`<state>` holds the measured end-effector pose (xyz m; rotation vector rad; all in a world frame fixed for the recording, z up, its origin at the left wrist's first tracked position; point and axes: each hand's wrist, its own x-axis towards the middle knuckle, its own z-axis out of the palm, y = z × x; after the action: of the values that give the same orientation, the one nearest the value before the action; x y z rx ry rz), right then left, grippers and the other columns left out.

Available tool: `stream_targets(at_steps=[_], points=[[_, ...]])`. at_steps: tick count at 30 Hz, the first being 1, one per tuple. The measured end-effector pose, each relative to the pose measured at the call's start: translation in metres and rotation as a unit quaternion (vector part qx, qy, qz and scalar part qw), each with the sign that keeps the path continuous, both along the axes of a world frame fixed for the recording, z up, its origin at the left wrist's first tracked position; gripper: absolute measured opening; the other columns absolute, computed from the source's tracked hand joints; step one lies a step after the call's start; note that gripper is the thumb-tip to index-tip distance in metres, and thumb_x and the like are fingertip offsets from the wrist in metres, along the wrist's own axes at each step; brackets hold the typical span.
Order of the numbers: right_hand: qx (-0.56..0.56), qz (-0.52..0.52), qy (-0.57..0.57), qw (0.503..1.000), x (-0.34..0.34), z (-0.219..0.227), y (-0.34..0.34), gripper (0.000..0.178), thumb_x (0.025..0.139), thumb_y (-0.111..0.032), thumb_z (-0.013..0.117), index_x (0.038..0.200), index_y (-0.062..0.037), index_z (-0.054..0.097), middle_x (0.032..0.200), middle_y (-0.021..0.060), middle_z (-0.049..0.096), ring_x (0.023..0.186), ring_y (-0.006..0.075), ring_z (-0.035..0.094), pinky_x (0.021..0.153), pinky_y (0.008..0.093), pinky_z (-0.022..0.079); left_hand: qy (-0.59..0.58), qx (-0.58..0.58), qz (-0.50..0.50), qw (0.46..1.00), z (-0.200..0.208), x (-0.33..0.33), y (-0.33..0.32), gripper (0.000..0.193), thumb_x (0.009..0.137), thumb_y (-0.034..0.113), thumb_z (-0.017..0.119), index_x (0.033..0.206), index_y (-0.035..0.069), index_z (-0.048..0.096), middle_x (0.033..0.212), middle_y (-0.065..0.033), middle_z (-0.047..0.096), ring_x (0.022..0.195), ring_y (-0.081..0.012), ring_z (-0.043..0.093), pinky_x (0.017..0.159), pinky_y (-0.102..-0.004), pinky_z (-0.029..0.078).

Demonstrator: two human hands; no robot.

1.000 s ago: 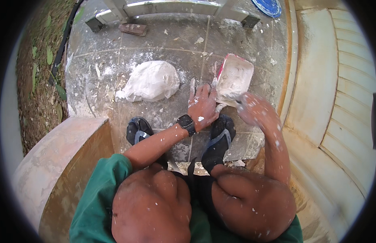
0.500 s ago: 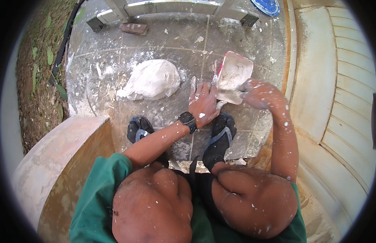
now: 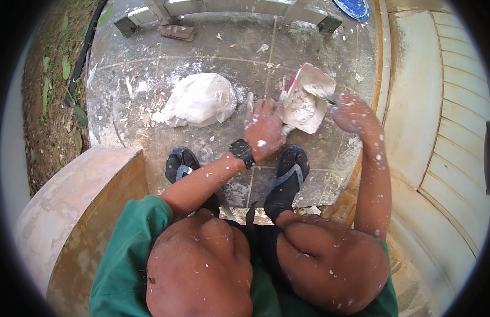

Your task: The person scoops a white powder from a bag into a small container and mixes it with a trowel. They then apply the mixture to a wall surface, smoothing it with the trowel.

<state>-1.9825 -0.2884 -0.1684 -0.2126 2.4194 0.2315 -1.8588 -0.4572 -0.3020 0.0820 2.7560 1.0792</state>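
A small rectangular tub (image 3: 302, 117) with a white, paste-smeared inside and a reddish edge sits on the tiled floor, slightly tilted. My left hand (image 3: 263, 129) rests beside its left wall, fingers stretched and spread, with the thumb against the near corner. White paste coats several of its fingertips. At the tub's right rim, my right hand (image 3: 353, 113) is closed on what looks like a putty knife (image 3: 328, 99), its thin blade reaching into the tub; the handle is hidden in the fist. Left of both hands lies a white plastic bag (image 3: 200, 100), rounded and full.
A metal frame (image 3: 229, 7) stands across the far side, with a brown block (image 3: 176, 33) by its foot. A blue lid (image 3: 353, 8) lies far right. A low curved wall (image 3: 81, 195) is at left, a pale panelled wall (image 3: 459, 105) at right. My sandalled feet (image 3: 288, 174) are close by.
My right hand has moved slightly up and right, and the blade now shows at the tub's right rim. The tub has shifted and tilted a little. My left hand stays beside it.
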Motion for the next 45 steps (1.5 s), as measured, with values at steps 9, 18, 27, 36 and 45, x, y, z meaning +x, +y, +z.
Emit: stream_targets(at_steps=[9,18,27,36,45], points=[[-0.075,0.056,0.036,0.995,0.021,-0.001,-0.009,0.032,0.096,-0.026,0.061,0.123,-0.0125,0.071,0.115,0.0157,0.072,0.108,0.0344,0.068,0.097,0.0475,0.053,-0.033,0.061,-0.013,0.998,-0.013,0.005,-0.017,0.095,0.08,0.035,0.077,0.154,-0.002,0.03,0.149,-0.0317,0.038,0.142,-0.0511,0.033,0.122,-0.0564,0.024],[0.003,0.174,0.028,0.984,0.018,-0.001,-0.007,0.024,0.093,-0.025,0.065,0.114,-0.0203,0.076,0.099,0.0091,0.075,0.092,0.0279,0.073,0.08,0.0444,0.058,0.064,0.155,-0.133,0.977,-0.037,-0.06,-0.055,0.118,0.066,0.044,0.088,0.158,0.002,0.026,0.159,-0.024,0.034,0.15,-0.0439,0.027,0.125,-0.0516,0.025],[0.035,0.194,0.043,0.979,0.01,-0.003,-0.006,0.023,0.092,-0.025,0.063,0.111,-0.0224,0.077,0.092,0.0112,0.075,0.083,0.03,0.073,0.075,0.0461,0.058,0.114,0.128,-0.203,0.964,-0.063,-0.09,-0.052,0.116,0.064,0.036,0.09,0.157,0.002,0.029,0.158,-0.0236,0.037,0.148,-0.0405,0.034,0.123,-0.052,0.03],[0.073,0.244,0.056,0.965,0.003,-0.001,-0.001,0.019,0.093,-0.024,0.062,0.106,-0.0248,0.077,0.092,0.0114,0.075,0.084,0.0288,0.074,0.071,0.0452,0.059,0.092,0.096,-0.199,0.971,-0.048,-0.091,-0.05,0.112,0.066,0.034,0.09,0.159,0.013,0.031,0.155,-0.0146,0.044,0.149,-0.0353,0.035,0.125,-0.057,0.025],[0.005,0.254,0.048,0.966,0.013,0.008,-0.009,0.021,0.088,-0.021,0.066,0.106,-0.0245,0.078,0.087,0.0105,0.075,0.083,0.0265,0.074,0.073,0.0442,0.058,0.036,0.066,-0.196,0.978,-0.039,-0.087,-0.05,0.12,0.063,0.032,0.093,0.161,0.017,0.025,0.161,-0.0127,0.035,0.153,-0.0389,0.024,0.123,-0.0675,0.017]])
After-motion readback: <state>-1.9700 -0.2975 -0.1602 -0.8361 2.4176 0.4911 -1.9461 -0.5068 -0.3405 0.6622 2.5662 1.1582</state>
